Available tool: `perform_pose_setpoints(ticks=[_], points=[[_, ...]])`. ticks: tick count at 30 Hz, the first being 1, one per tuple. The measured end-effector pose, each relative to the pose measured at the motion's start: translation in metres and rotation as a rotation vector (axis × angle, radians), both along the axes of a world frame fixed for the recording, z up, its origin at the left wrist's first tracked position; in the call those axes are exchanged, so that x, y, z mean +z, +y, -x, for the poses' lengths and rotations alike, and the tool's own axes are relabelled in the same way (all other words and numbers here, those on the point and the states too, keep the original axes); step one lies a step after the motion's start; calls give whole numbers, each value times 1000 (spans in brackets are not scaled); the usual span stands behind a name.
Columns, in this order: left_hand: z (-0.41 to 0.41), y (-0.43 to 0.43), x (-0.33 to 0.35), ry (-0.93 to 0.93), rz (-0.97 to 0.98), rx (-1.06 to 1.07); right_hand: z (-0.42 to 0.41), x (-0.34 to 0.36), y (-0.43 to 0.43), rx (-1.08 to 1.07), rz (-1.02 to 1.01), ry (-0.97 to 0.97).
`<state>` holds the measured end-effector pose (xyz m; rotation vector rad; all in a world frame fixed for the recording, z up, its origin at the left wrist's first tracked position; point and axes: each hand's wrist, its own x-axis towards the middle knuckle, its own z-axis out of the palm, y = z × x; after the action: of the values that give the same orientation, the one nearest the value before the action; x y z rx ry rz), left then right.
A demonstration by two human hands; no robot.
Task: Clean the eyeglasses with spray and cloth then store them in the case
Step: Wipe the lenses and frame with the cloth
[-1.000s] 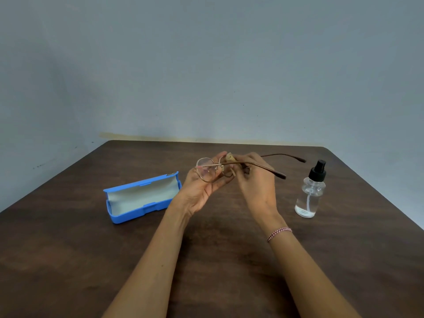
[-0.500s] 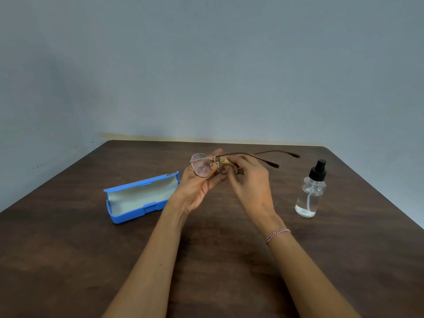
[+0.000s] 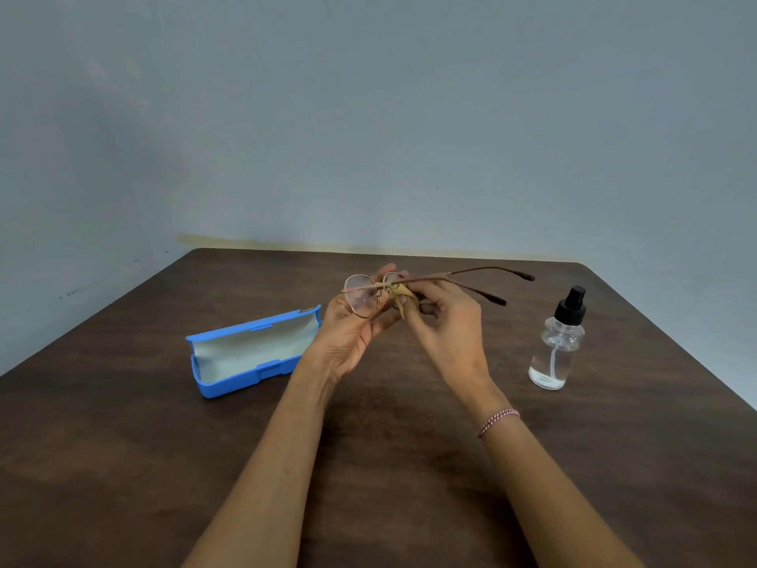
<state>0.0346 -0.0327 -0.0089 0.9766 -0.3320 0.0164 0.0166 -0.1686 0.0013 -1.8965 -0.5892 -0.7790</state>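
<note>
Wiping one lens in the air above the middle of the bench.

The left hand (image 3: 352,342) grips the thin, gold, round-rimmed eyeglasses (image 3: 362,299) by one lens rim at frame centre, steadying them with the temples open toward the right. This lets the right hand (image 3: 450,330) pinch the small tan cloth (image 3: 403,299) over the other lens, seemingly on both faces, though fingers hide it. The open blue plastic case (image 3: 250,354) waits at centre left, and the clear spray bottle with a black nozzle (image 3: 555,354) stands at right. Both sit on a dark wooden bench (image 3: 123,444) before a bare grey-blue wall (image 3: 368,116).
</note>
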Motion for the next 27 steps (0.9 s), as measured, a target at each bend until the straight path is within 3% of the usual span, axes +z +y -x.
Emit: perform_pose_setpoints(ticks=[5, 11, 17, 27], points=[[3, -5, 2, -26, -62, -2, 4, 1, 1, 39, -31, -64], [3, -5, 3, -42, -74, 28, -6, -5, 0, -106, -1, -58], [4, -2, 4, -62, -63, 7, 1, -2, 0, -2, 85, -156], [4, -4, 3, -55, -53, -5, -2, -2, 1, -162, 161, -11]])
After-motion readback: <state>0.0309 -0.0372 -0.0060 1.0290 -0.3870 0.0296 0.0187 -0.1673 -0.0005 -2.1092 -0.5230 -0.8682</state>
